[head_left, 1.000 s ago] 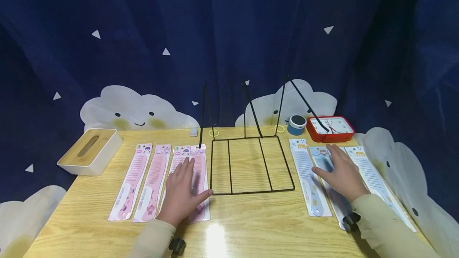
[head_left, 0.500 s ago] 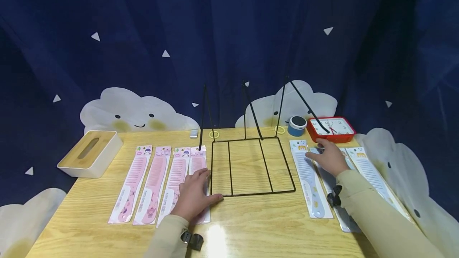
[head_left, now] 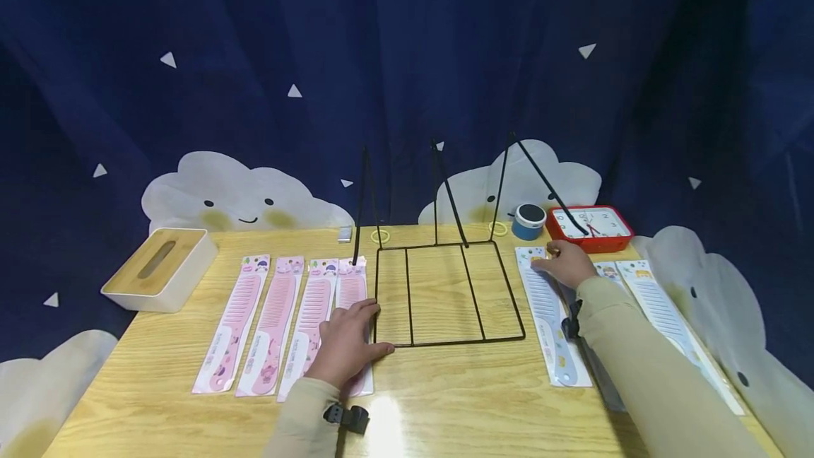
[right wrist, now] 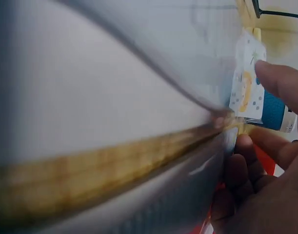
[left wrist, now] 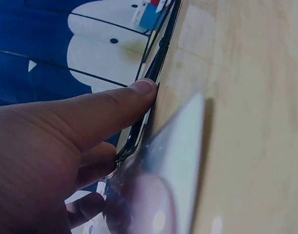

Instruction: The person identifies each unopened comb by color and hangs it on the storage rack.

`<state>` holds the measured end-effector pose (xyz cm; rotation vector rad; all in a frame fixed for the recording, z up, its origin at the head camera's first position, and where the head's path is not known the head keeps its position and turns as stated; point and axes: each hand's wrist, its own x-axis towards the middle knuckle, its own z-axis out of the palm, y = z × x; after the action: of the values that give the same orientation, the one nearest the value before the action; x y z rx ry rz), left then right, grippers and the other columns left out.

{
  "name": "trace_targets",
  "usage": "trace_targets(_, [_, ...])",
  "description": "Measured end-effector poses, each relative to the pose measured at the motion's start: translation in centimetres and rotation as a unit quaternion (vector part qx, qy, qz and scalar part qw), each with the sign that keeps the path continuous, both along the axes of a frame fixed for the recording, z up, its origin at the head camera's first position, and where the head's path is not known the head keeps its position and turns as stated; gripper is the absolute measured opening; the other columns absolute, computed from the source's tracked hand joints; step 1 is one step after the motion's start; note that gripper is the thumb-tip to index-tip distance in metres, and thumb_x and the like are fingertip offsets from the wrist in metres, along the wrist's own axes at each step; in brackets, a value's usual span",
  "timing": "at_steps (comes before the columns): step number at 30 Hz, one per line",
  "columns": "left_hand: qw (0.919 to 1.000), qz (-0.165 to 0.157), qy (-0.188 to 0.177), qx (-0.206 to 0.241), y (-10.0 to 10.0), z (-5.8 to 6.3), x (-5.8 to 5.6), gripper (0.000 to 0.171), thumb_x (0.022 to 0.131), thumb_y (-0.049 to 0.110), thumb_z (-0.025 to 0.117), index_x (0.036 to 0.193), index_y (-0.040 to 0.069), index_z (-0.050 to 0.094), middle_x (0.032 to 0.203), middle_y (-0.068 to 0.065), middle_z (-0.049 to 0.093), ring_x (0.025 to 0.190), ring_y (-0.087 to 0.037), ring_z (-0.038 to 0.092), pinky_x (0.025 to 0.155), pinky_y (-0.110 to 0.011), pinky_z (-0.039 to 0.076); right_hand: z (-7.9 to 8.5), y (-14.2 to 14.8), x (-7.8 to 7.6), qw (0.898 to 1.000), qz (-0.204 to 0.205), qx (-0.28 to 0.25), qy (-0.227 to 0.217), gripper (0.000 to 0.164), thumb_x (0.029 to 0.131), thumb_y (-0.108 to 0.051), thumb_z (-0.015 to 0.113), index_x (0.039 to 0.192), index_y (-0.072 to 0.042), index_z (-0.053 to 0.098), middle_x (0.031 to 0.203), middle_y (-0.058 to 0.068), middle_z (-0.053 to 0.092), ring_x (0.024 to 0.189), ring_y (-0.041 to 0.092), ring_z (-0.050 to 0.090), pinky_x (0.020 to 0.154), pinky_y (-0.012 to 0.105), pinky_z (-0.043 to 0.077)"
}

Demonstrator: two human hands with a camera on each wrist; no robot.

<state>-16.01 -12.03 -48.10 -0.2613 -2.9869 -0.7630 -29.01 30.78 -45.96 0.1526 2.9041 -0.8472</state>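
In the head view my left hand (head_left: pixel 343 346) holds the near left corner of a black wire rack (head_left: pixel 448 342). Its thumb (left wrist: pixel 134 92) touches the bar in the left wrist view, with the other fingers curled near the corner. Beneath that hand lies a packaged pink comb (head_left: pixel 351 290), partly hidden. My right hand (head_left: pixel 571 263) is at the top of the innermost packaged blue comb (head_left: pixel 552 324), which lies flat. In the right wrist view its thumb meets the printed card (right wrist: pixel 248 83), and the index finger stands apart at the card's edge.
Several packaged pink combs (head_left: pixel 267 331) lie in a row at left, beside a tissue box (head_left: pixel 168 271). More packaged blue combs (head_left: pixel 661 309) lie under and beyond my right forearm. A blue speaker (head_left: pixel 528 223) and red clock (head_left: pixel 591 228) stand behind. The rack's prongs rise toward the curtain.
My left hand has moved right and nearer, from over the pink combs to the rack's corner. My right hand has shifted left from the middle blue comb to the top of the innermost one.
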Motion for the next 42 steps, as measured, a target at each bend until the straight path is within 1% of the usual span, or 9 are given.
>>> trace_targets(5, [0.9999,-0.010,-0.005,0.005,-0.4,0.0,0.0,0.074,0.073,0.042,0.088,0.136,0.013,0.062,0.146,0.000,0.055,0.110,-0.026,0.051,0.083,-0.048,0.034,-0.5,0.2,-0.4,1.000,-0.003,0.005,-0.002,0.057,0.092,-0.029,0.070,0.132,0.009,0.055,0.128,0.030,0.056,0.112,0.042,0.053,0.100,0.056,0.042])
trace_targets(12, [0.9994,-0.036,0.000,-0.004,-1.1,0.0,-0.3,0.070,0.074,0.039,0.087,0.135,0.014,0.064,0.146,0.002,0.055,0.110,-0.025,0.052,0.079,-0.045,0.034,-0.8,0.0,-0.2,0.999,-0.030,-0.034,0.020,0.030,0.093,-0.024,0.068,0.108,0.001,0.063,0.105,0.019,0.062,0.093,0.033,0.054,0.081,0.042,0.045])
trace_targets(18, [0.9991,-0.042,-0.005,-0.008,-1.3,-0.1,-0.4,0.069,0.076,0.040,0.086,0.136,0.014,0.063,0.147,0.003,0.054,0.108,-0.024,0.052,0.078,-0.044,0.033,-0.3,-0.1,0.9,0.995,-0.041,-0.081,0.051,0.028,0.098,-0.027,0.062,0.108,-0.001,0.065,0.108,0.017,0.063,0.095,0.031,0.053,0.078,0.038,0.043])
trace_targets(21, [0.9989,-0.046,-0.003,-0.013,-1.3,0.0,-0.4,0.068,0.078,0.040,0.085,0.137,0.014,0.063,0.148,0.003,0.053,0.108,-0.024,0.052,0.078,-0.044,0.033,0.6,-0.5,1.8,0.990,-0.064,-0.111,0.062,0.030,0.100,-0.028,0.059,0.112,-0.002,0.064,0.113,0.018,0.061,0.098,0.031,0.052,0.080,0.038,0.042])
trace_targets(25, [0.9987,-0.049,-0.005,-0.015,-1.3,0.1,-0.2,0.068,0.080,0.041,0.083,0.139,0.013,0.061,0.150,0.003,0.052,0.108,-0.024,0.052,0.078,-0.043,0.033,2.1,-1.8,3.5,0.979,-0.093,-0.158,0.087,0.031,0.101,-0.031,0.057,0.115,-0.003,0.062,0.110,0.015,0.060,0.095,0.027,0.053,0.077,0.033,0.045])
trace_targets(31, [0.9988,-0.044,-0.005,-0.020,-1.5,0.2,0.0,0.067,0.081,0.040,0.082,0.139,0.013,0.061,0.150,0.003,0.052,0.108,-0.024,0.051,0.079,-0.043,0.033,4.1,-5.0,6.3,0.954,-0.083,-0.244,0.153,0.026,0.102,-0.026,0.059,0.114,-0.003,0.060,0.092,0.009,0.059,0.080,0.016,0.055,0.069,0.025,0.050])
trace_targets(35, [0.9987,-0.048,-0.001,-0.018,-1.6,0.3,0.0,0.067,0.081,0.039,0.081,0.139,0.013,0.061,0.150,0.002,0.052,0.107,-0.025,0.051,0.079,-0.044,0.033,5.2,-7.1,8.2,0.941,-0.047,-0.274,0.193,0.027,0.099,-0.023,0.065,0.114,0.000,0.065,0.089,0.003,0.063,0.078,0.010,0.057,0.068,0.021,0.050])
trace_targets(40, [0.9987,-0.049,-0.002,-0.017,-1.4,0.3,0.0,0.066,0.082,0.039,0.081,0.139,0.012,0.061,0.150,0.003,0.052,0.105,-0.023,0.050,0.079,-0.044,0.032,7.2,-9.9,10.7,0.927,0.008,-0.299,0.226,0.028,0.094,-0.023,0.073,0.108,0.000,0.070,0.087,0.000,0.065,0.078,0.011,0.056,0.066,0.020,0.048])
trace_targets(42, [0.9988,-0.047,-0.004,-0.016,-1.3,0.3,0.0,0.065,0.082,0.039,0.081,0.139,0.012,0.061,0.150,0.003,0.051,0.105,-0.023,0.050,0.079,-0.045,0.032,8.1,-11.0,11.5,0.917,0.027,-0.323,0.234,0.024,0.092,-0.020,0.075,0.104,0.000,0.072,0.085,-0.001,0.066,0.076,0.011,0.057,0.063,0.021,0.047])
